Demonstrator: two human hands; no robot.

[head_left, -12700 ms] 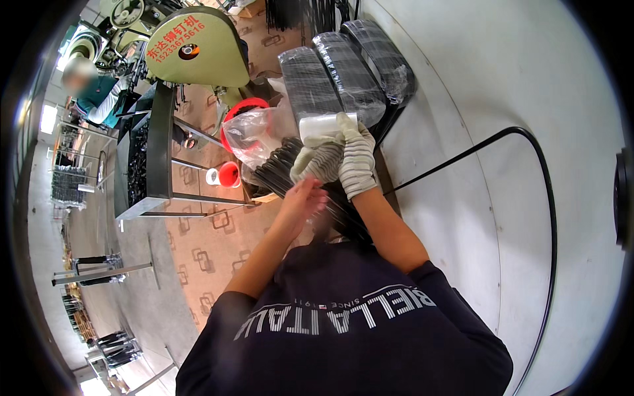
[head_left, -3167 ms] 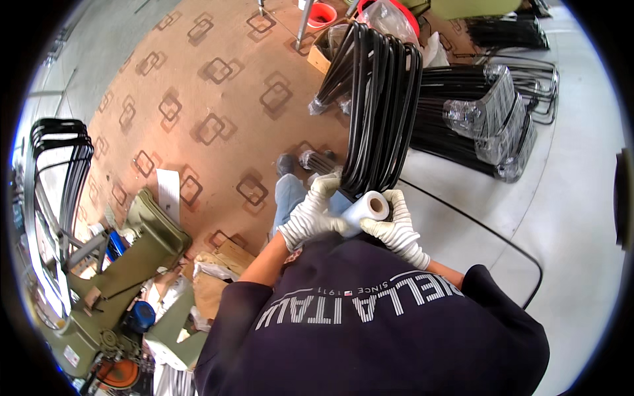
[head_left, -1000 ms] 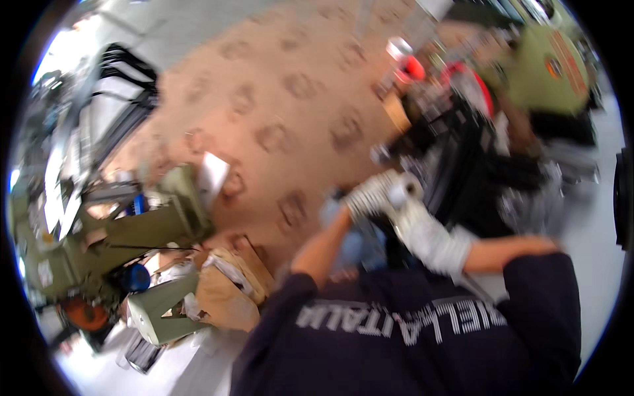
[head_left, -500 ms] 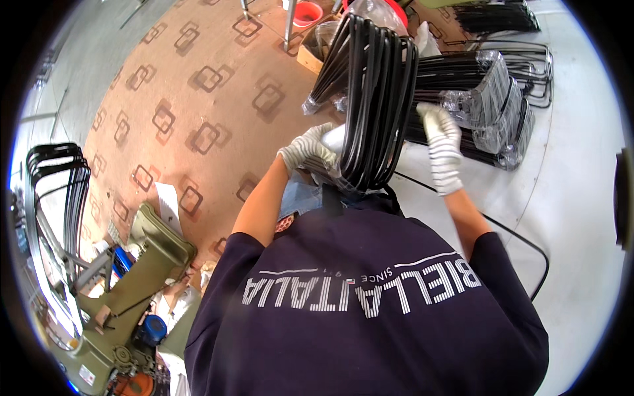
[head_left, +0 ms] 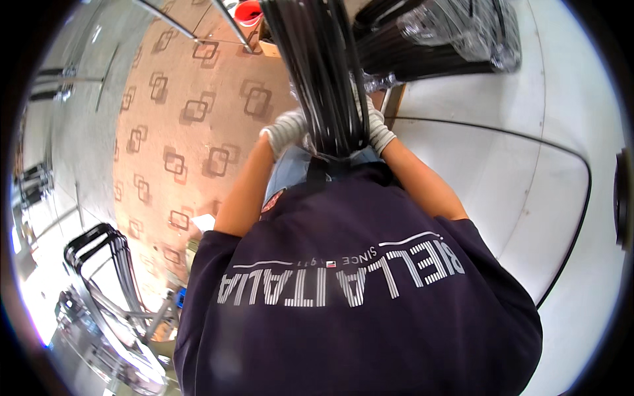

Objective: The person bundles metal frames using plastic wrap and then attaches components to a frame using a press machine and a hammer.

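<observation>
A thick bundle of black bent metal tube frames (head_left: 320, 79) stands upright in front of my body, its lower end close to my waist. Clear plastic film shows around the bottom of it. My left hand (head_left: 287, 131), in a striped whitish glove, presses against the bundle's left side, its fingertips hidden behind the tubes. On the opposite side my right hand (head_left: 378, 129), gloved alike, grips the bundle, and the tubes cover most of those fingers too.
Plastic-wrapped stacks of black frames (head_left: 462, 39) lie on the pale work surface (head_left: 475, 178) at the far right. A black cable (head_left: 573, 148) curves across it. At left, more black frames (head_left: 99, 237) hang on a metal stand. A red bucket (head_left: 248, 12) stands on the patterned floor (head_left: 191, 138).
My right hand, apart from the bundle before, has come onto its right side. The bundle has shifted left, and the view has swung so the wrapped stacks sit higher.
</observation>
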